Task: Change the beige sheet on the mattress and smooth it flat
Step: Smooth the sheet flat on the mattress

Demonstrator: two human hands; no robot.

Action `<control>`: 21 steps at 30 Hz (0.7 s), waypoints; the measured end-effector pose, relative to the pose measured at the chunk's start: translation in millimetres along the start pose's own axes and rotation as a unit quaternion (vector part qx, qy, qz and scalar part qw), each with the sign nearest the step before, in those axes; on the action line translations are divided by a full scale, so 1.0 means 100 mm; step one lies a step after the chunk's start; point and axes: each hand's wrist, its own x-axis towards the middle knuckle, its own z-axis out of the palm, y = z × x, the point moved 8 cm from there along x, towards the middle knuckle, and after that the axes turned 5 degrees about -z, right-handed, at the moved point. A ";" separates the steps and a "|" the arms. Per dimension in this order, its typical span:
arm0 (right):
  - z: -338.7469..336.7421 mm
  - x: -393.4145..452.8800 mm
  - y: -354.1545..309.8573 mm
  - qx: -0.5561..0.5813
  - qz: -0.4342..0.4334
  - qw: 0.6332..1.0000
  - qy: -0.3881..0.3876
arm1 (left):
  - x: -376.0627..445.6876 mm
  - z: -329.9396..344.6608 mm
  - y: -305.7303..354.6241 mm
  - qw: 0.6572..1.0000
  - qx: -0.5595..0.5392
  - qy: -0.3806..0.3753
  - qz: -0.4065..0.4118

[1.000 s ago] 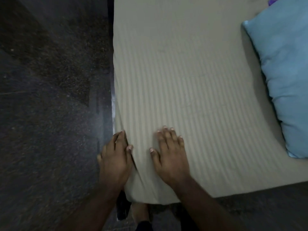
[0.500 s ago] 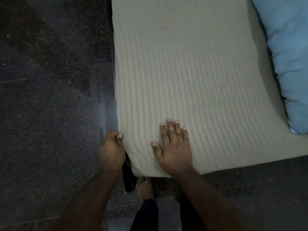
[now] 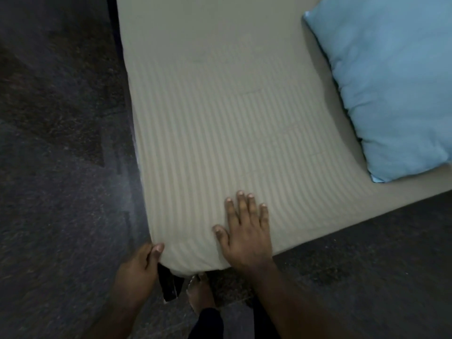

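Left hand [image 3: 139, 267] pinching beige sheet [image 3: 220, 133] corner, right hand [image 3: 244, 231] spread flat on it, blue pillow [image 3: 391, 89] on top.

A mattress [image 3: 137, 152] sat on a dark speckled floor [image 3: 53, 192], covered by a beige striped sheet [image 3: 220, 118] that lay mostly flat, with faint creases near its middle. A light blue pillow [image 3: 391, 89] rested on the sheet toward the right edge. A small black object [image 3: 170, 285] lay on the floor at the mattress's near corner, beside a bare foot [image 3: 200, 294].
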 end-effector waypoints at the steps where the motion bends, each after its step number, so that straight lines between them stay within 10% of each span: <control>1: 0.06 -0.05 -0.06 0.003 -0.014 1.000 -0.013 | 0.01 -0.03 0.05 1.000 0.002 0.004 0.006; 6: -0.17 -0.04 -0.07 0.038 -0.051 0.997 0.036 | 0.00 -0.36 0.74 0.959 0.097 0.214 0.159; 11: -0.27 0.18 0.74 0.001 0.049 0.995 0.084 | -0.04 0.48 1.84 0.887 0.244 0.122 0.373; 21: -0.24 -0.36 0.62 0.030 -0.034 0.994 0.101 | -0.21 0.81 1.75 0.852 0.297 0.116 0.416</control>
